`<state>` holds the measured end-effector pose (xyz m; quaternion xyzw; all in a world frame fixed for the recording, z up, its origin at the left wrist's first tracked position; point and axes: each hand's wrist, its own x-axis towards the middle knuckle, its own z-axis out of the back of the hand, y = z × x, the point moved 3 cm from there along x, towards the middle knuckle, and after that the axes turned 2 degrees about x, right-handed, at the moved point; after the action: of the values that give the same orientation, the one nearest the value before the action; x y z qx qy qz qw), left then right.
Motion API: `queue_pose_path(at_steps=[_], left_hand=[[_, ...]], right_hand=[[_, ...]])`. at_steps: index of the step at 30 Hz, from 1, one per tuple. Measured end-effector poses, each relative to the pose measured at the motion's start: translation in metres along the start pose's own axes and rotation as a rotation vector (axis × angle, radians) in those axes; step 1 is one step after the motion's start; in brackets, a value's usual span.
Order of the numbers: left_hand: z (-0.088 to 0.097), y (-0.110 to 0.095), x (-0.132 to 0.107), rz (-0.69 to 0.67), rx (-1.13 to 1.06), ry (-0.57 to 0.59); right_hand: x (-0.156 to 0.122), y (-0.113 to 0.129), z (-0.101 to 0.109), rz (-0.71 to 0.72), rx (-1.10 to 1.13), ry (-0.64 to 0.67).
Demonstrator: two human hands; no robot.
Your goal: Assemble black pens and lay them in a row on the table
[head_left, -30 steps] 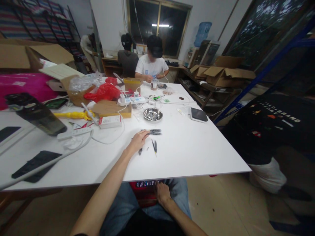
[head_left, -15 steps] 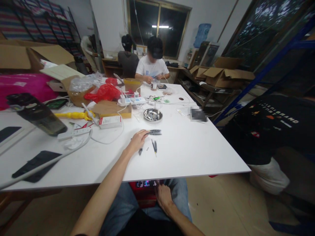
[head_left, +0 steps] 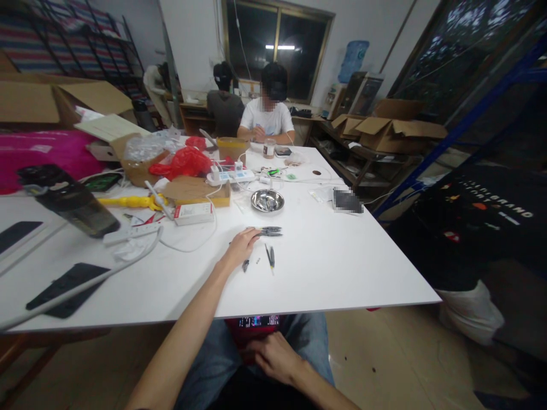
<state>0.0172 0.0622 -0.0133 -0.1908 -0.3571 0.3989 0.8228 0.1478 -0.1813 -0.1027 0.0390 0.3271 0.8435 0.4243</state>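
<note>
My left hand (head_left: 240,248) lies on the white table (head_left: 342,256), fingers stretched flat, tips touching a pair of black tweezers (head_left: 268,231). Just right of it lie a second slim dark tool (head_left: 270,258), a small dark piece (head_left: 245,265) and a tiny bit. Below the table edge, my right hand (head_left: 273,357) rests on my lap, fingers curled round the lower end of a red-cased device (head_left: 256,324) with a lit screen.
A steel bowl (head_left: 266,200), power strip (head_left: 231,175), cardboard box (head_left: 199,189) and white carton (head_left: 192,212) sit beyond the tweezers. A dark bottle (head_left: 70,199) and phone (head_left: 64,282) lie left. A person (head_left: 267,114) sits opposite; another in black (head_left: 482,216) is at right.
My right hand has slid down and left over the red device on my lap. The left hand has stayed by the tweezers. The view shifted slightly.
</note>
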Motion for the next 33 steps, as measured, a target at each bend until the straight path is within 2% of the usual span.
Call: queue_pose_path(at_steps=[1, 3, 5, 8, 9, 11, 13, 15, 20, 24, 29, 33], left_hand=[[0.0, 0.0, 0.0, 0.001, -0.001, 0.005], [-0.001, -0.001, 0.001, 0.001, -0.006, 0.011], [0.0, -0.002, 0.001, -0.004, -0.015, 0.005], [0.0, -0.004, 0.001, -0.031, -0.031, 0.008], [0.001, -0.005, 0.0, -0.038, -0.032, 0.013], [0.001, -0.007, 0.0, -0.041, -0.026, 0.021], [0.002, -0.008, 0.0, -0.03, -0.018, 0.018], [0.003, -0.009, 0.0, -0.025, -0.019, 0.02], [0.001, -0.016, 0.002, -0.054, -0.01, 0.034], [-0.001, -0.022, 0.002, -0.044, 0.021, -0.011], [-0.002, -0.033, 0.001, -0.099, 0.083, 0.045], [0.002, -0.042, 0.001, -0.139, 0.037, 0.044]], right_hand=[[-0.005, 0.013, 0.017, 0.104, 0.048, 0.01], [-0.007, 0.031, 0.062, 0.229, 0.131, -0.051], [0.004, 0.03, 0.115, 0.271, 0.163, -0.221], [0.042, -0.001, 0.194, 0.171, 0.164, -0.636], [0.059, -0.014, 0.212, 0.166, 0.152, -0.706], [0.09, -0.037, 0.234, 0.224, 0.142, -0.719], [0.115, -0.053, 0.237, 0.261, 0.15, -0.633], [0.127, -0.065, 0.23, 0.251, 0.203, -0.605], [0.122, -0.077, 0.214, 0.203, 0.314, -0.753], [0.118, -0.077, 0.214, 0.189, 0.309, -0.746], [0.119, -0.064, 0.212, 0.162, 0.231, -0.7], [0.119, -0.065, 0.211, 0.112, 0.282, -0.718]])
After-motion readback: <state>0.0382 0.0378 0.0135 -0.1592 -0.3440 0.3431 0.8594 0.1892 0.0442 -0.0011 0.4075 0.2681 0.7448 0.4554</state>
